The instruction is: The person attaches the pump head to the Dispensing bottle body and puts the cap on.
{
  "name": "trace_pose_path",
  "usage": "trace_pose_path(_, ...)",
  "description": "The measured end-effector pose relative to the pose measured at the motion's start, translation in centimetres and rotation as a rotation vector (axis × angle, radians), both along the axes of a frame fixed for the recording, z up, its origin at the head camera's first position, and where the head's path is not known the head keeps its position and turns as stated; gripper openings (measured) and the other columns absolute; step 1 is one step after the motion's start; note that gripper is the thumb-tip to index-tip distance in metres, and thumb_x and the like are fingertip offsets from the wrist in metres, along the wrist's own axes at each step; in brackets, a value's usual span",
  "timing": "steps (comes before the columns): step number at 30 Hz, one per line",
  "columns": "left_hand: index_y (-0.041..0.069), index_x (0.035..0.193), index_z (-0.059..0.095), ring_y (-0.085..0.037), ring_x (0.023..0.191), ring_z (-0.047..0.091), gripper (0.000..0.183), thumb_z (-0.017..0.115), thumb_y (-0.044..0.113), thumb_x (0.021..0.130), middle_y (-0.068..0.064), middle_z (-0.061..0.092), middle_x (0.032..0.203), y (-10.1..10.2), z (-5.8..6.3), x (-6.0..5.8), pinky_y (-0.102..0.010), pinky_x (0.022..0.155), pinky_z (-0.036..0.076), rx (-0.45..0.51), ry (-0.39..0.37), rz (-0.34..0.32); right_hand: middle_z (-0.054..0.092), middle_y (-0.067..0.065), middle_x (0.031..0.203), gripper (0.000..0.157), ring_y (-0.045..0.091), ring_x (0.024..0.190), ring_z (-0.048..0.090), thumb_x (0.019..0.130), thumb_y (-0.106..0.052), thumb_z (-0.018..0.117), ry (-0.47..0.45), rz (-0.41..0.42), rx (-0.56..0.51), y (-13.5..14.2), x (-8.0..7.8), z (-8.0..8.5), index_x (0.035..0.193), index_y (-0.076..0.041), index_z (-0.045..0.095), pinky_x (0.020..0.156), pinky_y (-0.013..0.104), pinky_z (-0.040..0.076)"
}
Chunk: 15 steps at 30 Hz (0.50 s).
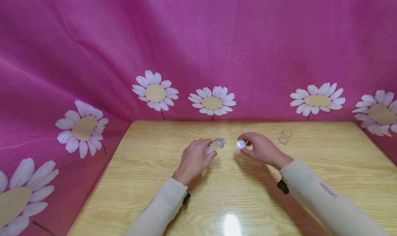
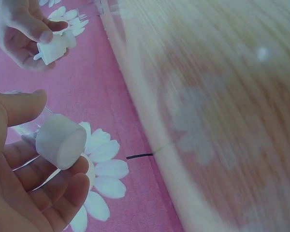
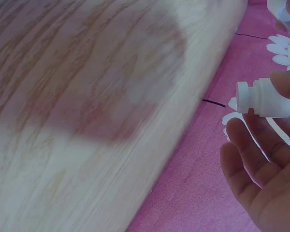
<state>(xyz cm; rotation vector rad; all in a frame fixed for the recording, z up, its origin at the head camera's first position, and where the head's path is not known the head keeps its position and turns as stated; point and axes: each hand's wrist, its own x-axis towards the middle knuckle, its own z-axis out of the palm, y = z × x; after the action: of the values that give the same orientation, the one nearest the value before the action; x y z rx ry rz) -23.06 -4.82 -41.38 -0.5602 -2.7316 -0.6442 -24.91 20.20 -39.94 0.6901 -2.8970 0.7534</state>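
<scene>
My left hand [image 1: 193,157] grips a small clear bottle [image 1: 220,143] with a white cylindrical end [image 2: 63,141]. In the head view its narrower transparent neck points right. The left wrist view shows the white end between thumb and fingers, with the clear part partly hidden. Across from it, my right hand [image 1: 263,149] pinches a stepped white plastic piece [image 3: 268,98] with a round disc at one end. That disc [image 1: 240,144] faces the camera in the head view. Both pieces are held above the table, with a small gap between them.
A clear, open-topped cup [image 1: 285,137] stands on the wooden table [image 1: 142,160], beyond my right hand. Behind the table's far edge hangs a pink cloth [image 1: 260,49] printed with white daisies; it also runs along the left side.
</scene>
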Motion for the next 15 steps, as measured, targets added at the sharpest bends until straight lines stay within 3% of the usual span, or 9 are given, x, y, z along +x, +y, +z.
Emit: trace_pose_path(15,0.016,0.122,0.069,-0.019,0.094,0.067,0.039,0.075,0.033,0.088,-0.003,0.074,0.113,0.59,0.07,-0.01,-0.033,0.073,0.057,-0.004,0.001,-0.01,0.07,0.009,0.106,0.026,0.024,0.092,0.067,0.088,-0.013,0.071,0.014,0.009,-0.032,0.37,0.69,0.27,0.113,-0.005,0.066,0.08,0.041,0.055)
